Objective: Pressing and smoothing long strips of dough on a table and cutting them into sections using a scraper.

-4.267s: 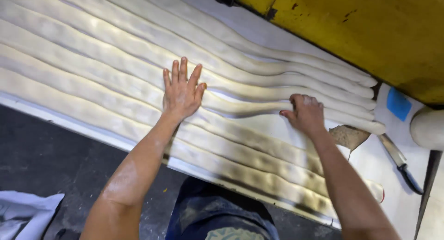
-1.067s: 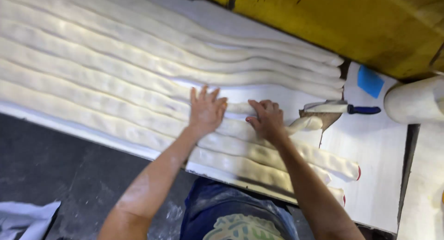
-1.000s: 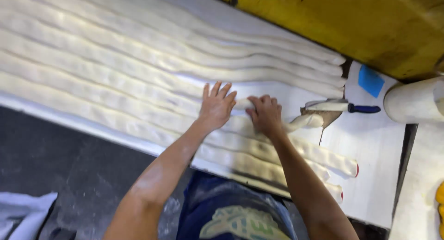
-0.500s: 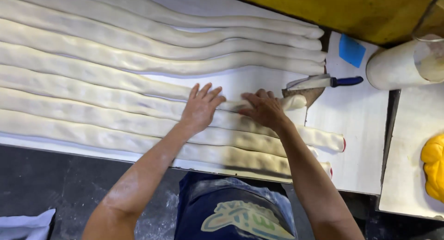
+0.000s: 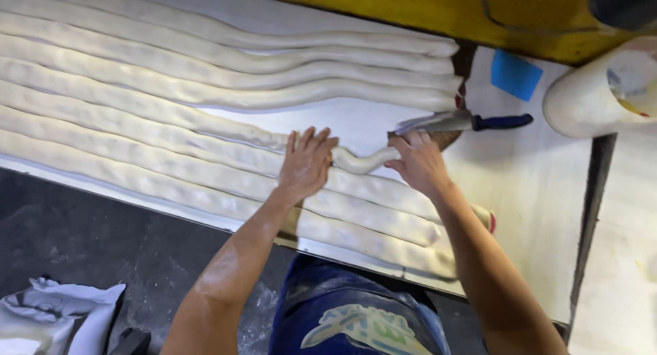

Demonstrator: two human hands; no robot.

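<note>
Long pale ropes of dough (image 5: pixel 205 88) fill the white table (image 5: pixel 534 191); the rolling step looks underway on one thin curved rope (image 5: pixel 359 161); left hand (image 5: pixel 306 165) flat, fingers spread, pressing it at nine o'clock; right hand (image 5: pixel 419 163) loosely curled on its three o'clock end; next move calls for even outward pressure; blue-handled scraper (image 5: pixel 465 121) beyond.

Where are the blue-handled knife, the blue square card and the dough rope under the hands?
blue-handled knife (image 5: pixel 503 121), head view, on its handle.
blue square card (image 5: pixel 516 74), head view, its middle.
dough rope (image 5: pixel 361 164), head view, the curved stretch between both hands.

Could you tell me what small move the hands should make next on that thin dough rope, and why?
Probably roll it outward again: between left hand and right hand the dough rope is thin and bent, unlike its straighter neighbours.
</note>
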